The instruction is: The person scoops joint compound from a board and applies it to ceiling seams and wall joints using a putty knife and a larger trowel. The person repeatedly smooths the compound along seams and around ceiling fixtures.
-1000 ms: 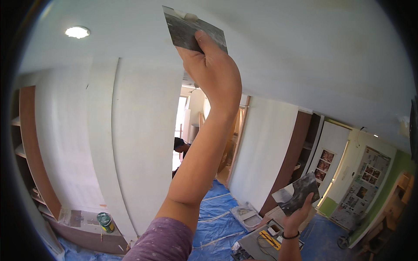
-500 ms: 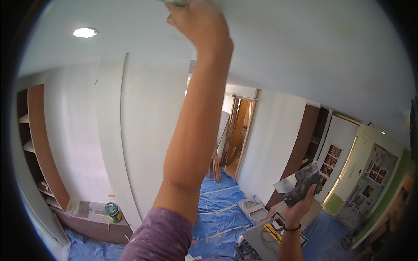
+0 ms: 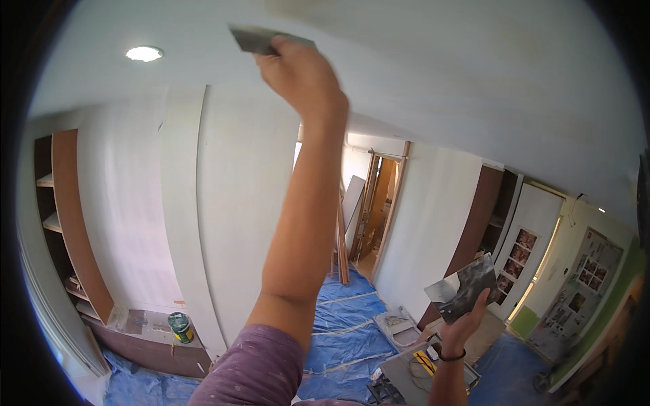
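My left arm reaches up toward the white ceiling (image 3: 433, 68), its purple sleeve speckled with pale spots. My left hand (image 3: 301, 74) is closed around a flat, wide-bladed scraper (image 3: 254, 39), held near the ceiling; whether the blade touches it I cannot tell. Lower on the right, my right hand (image 3: 462, 331), with a dark band at the wrist, grips a flat rectangular metal plate (image 3: 467, 291). The plate's face is dark and smeared, with a pale area at its left corner. My right thumb lies over its edge.
A round ceiling light (image 3: 144, 53) glows at upper left. A green tub (image 3: 180, 327) stands on a low ledge. Blue sheeting (image 3: 345, 311) covers the floor. Below my right hand is a cluttered grey surface (image 3: 403, 375) with a yellow item. Boards lean near the doorway (image 3: 372, 210).
My left hand has come down and slightly left, bringing the scraper blade into view. My right hand holds the plate almost as before. The view has shifted slightly.
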`<state>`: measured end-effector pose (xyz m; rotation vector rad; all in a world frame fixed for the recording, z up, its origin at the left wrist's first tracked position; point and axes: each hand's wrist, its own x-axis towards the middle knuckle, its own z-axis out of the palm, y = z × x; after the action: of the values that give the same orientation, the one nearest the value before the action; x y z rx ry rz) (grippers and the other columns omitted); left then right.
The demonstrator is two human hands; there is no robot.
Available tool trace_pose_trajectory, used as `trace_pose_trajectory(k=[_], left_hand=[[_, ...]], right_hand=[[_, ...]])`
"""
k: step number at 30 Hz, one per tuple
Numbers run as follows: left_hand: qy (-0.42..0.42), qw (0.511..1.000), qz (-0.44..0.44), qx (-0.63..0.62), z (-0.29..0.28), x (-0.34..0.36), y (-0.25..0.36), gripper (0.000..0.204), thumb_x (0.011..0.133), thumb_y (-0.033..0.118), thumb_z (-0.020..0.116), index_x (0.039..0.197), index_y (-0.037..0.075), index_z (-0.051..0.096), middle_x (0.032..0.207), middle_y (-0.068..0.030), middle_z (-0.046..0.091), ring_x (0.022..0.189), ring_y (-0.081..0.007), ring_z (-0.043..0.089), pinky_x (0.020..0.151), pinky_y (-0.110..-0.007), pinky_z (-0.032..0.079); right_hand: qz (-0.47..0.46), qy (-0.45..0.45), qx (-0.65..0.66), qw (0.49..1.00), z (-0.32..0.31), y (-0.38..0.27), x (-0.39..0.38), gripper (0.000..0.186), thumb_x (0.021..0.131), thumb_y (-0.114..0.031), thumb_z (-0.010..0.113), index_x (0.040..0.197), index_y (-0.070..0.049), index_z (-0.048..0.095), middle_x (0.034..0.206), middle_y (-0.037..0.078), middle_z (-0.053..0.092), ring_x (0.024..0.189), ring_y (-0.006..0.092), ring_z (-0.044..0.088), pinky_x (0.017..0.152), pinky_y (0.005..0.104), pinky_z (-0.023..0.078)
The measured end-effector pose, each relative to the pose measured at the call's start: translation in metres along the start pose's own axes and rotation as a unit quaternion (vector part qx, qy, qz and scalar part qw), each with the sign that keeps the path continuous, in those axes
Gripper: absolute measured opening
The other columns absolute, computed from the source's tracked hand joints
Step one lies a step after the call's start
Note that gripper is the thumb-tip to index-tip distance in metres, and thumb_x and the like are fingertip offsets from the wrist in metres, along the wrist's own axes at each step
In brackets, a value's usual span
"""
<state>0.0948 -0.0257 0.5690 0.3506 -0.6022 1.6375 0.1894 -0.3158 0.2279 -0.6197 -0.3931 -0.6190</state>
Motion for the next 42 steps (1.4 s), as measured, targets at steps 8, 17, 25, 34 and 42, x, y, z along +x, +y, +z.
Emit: trace_pose_trajectory(k=[8, 17, 25, 34, 42], left_hand=[[-0.038, 0.997, -0.068, -0.022, 0.020, 0.020, 0.012, 0.025, 0.099, 0.008, 0.040, 0.116, -0.003, 0.055, 0.100, -0.0059, 0.057, 0.081, -0.0154, 0.050, 0.077, -0.031, 0.044], [-0.090, 0.979, 0.084, 0.162, 0.053, -0.044, 0.060, 0.027, 0.101, 0.008, 0.041, 0.119, -0.011, 0.035, 0.099, -0.0121, 0.048, 0.090, -0.0172, 0.048, 0.081, -0.036, 0.042], [0.044, 0.990, -0.130, -0.027, 0.005, -0.016, -0.001, 0.017, 0.099, 0.009, 0.047, 0.111, 0.000, 0.055, 0.096, -0.0035, 0.057, 0.082, -0.0140, 0.053, 0.079, -0.031, 0.047], [-0.072, 0.976, -0.206, -0.005, 0.048, 0.008, 0.003, 0.014, 0.092, 0.003, 0.047, 0.105, -0.004, 0.047, 0.094, -0.0069, 0.050, 0.087, -0.0156, 0.043, 0.078, -0.035, 0.039], [-0.085, 0.996, -0.033, 0.022, 0.025, -0.040, 0.004, 0.025, 0.097, 0.009, 0.042, 0.119, 0.000, 0.052, 0.092, -0.0027, 0.055, 0.080, -0.0164, 0.048, 0.074, -0.033, 0.044]], right_hand=[[0.018, 0.012, 0.002, 1.000, -0.001, 0.003, 0.001, 0.062, 0.103, -0.045, 0.059, 0.145, 0.000, 0.046, 0.139, 0.011, 0.056, 0.125, 0.0244, 0.058, 0.106, 0.0397, 0.048], [0.021, 0.002, -0.003, 1.000, 0.006, 0.006, 0.002, 0.065, 0.105, -0.045, 0.056, 0.148, 0.001, 0.042, 0.145, 0.013, 0.052, 0.131, 0.0262, 0.054, 0.110, 0.0408, 0.045], [0.045, 0.033, -0.004, 0.998, -0.006, 0.013, 0.009, 0.063, 0.104, -0.045, 0.058, 0.146, 0.001, 0.046, 0.143, 0.012, 0.054, 0.129, 0.0261, 0.055, 0.109, 0.0409, 0.045], [0.053, -0.022, -0.005, 0.998, -0.010, 0.019, 0.016, 0.060, 0.104, -0.045, 0.057, 0.143, 0.001, 0.049, 0.140, 0.012, 0.056, 0.126, 0.0254, 0.057, 0.107, 0.0410, 0.047], [0.061, -0.020, -0.027, 0.998, -0.017, 0.022, 0.021, 0.068, 0.105, -0.045, 0.056, 0.148, 0.005, 0.040, 0.147, 0.017, 0.049, 0.132, 0.0287, 0.053, 0.112, 0.0417, 0.042]])
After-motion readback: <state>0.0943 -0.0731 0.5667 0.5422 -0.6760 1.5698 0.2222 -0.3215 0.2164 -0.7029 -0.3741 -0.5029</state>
